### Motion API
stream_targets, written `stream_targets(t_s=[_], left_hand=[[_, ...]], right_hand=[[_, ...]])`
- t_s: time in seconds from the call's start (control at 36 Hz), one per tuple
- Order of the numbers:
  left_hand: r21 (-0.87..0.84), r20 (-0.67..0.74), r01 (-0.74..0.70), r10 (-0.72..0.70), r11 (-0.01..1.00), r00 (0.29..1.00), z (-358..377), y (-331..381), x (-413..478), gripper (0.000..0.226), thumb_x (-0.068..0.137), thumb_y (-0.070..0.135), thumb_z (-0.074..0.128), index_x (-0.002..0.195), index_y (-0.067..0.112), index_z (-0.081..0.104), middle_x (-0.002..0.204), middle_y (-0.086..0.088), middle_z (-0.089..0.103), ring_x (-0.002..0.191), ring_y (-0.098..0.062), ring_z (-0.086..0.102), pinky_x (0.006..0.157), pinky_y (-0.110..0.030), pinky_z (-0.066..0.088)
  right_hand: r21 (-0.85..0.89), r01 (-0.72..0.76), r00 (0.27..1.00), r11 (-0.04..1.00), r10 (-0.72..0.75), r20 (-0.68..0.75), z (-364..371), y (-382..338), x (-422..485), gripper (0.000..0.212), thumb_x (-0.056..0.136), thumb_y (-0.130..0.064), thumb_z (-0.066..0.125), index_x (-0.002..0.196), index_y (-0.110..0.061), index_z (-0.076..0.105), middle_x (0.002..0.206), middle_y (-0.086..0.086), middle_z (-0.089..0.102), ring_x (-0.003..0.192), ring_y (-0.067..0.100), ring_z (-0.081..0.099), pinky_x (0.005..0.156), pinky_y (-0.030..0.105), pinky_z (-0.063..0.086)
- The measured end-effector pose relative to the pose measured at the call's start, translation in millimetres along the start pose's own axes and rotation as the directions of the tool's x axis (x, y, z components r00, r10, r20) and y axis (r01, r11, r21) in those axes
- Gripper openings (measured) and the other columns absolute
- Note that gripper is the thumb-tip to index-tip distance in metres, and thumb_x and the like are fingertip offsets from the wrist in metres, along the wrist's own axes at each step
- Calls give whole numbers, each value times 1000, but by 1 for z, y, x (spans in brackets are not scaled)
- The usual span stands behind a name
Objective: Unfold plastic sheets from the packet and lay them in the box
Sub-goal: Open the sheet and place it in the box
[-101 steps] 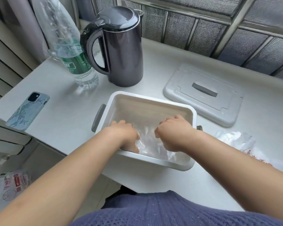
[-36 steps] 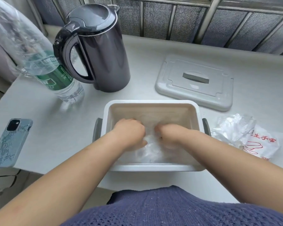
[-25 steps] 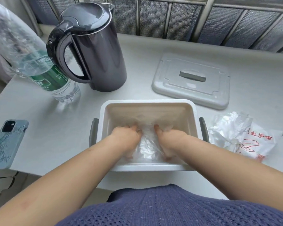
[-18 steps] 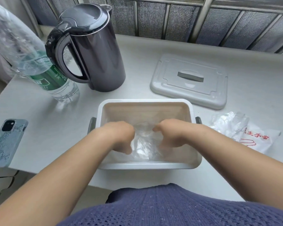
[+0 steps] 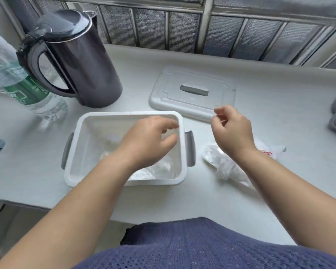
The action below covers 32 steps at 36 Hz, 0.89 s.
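Left hand (image 5: 147,140), right hand (image 5: 231,131): fingers loosely curled, empty. Risk: crumpled clear plastic sheets (image 5: 159,169), unpressed, spring up in white rectangular plastic box (image 5: 128,113).

Sheets (image 5: 153,169) in box (image 5: 124,115), packet (image 5: 225,166) right, lid (image 5: 192,94) behind, kettle (image 5: 76,59) behind-left
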State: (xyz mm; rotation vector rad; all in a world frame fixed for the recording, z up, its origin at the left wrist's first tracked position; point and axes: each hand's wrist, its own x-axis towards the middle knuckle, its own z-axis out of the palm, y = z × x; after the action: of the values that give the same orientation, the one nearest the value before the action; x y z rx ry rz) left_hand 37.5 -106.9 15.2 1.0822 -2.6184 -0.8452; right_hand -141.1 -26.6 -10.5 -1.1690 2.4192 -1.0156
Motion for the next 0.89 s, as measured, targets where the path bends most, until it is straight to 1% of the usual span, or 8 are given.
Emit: stream_targets(t_s=[0.11,0.28,0.39,0.47,0.61,0.67,0.81,0.89], left_hand=[[-102,-125,-105,92,989,988,33,40,-2,35,83,33,52,111,19,69,105,7,66,89,-7,61,78,-20,42],[-142,-172,-237,212,961,962,83,89,-12,38,85,33,48,113,16,67,105,3,66,84,-4,57,72,-22,47],[-181,34,-55,62,982,998,111,101,-10,34,94,19,49,126,21,59,121,3,59,107,-13,57,91,-28,45],[-133,143,147,-128,980,981,132,94,-5,43,97,16,42,139,23,46,140,4,46,125,-12,46,98,-17,30],[-93,137,302,-288,949,948,158,81,9,53,94,4,38,145,14,31,148,-7,32,134,-19,32,100,-21,25],[-90,161,355,-338,931,927,162,78,19,52,94,4,38,145,11,30,149,-8,30,137,-20,29,103,-24,24],[-119,225,394,-362,911,905,172,69,33,23,96,26,41,108,15,56,107,-6,61,92,-23,55,71,-31,38],[-132,209,436,-405,890,890,172,69,31,33,96,32,41,87,7,61,75,-3,58,73,-22,52,67,-34,41]], right_hand=[[-198,-137,967,971,175,186,-15,50,-5,47,90,-26,53,134,-14,42,132,10,48,120,26,46,90,28,34],[-338,-89,871,937,238,430,-21,106,-20,82,78,-42,63,146,-23,20,143,10,34,131,27,37,99,37,38],[-330,29,850,944,150,505,-21,125,-23,60,83,-35,52,139,-21,35,133,8,49,116,24,49,78,30,38],[-191,52,847,980,58,529,-28,130,-23,67,87,-33,58,145,-17,28,142,7,39,128,21,39,93,27,33],[-103,-41,908,994,80,411,-42,136,-16,49,85,-20,57,131,-18,39,113,4,55,100,19,56,84,32,46],[-152,-32,884,988,99,456,-43,142,-12,50,86,-22,55,133,-16,39,120,3,56,108,18,54,86,30,43],[-107,-56,846,993,104,523,-42,150,-8,37,85,-22,55,121,-16,45,108,-4,58,101,16,55,76,24,40],[19,-190,844,982,153,514,-41,154,-2,20,85,-17,54,104,-17,47,91,-6,54,80,12,53,61,17,38]])
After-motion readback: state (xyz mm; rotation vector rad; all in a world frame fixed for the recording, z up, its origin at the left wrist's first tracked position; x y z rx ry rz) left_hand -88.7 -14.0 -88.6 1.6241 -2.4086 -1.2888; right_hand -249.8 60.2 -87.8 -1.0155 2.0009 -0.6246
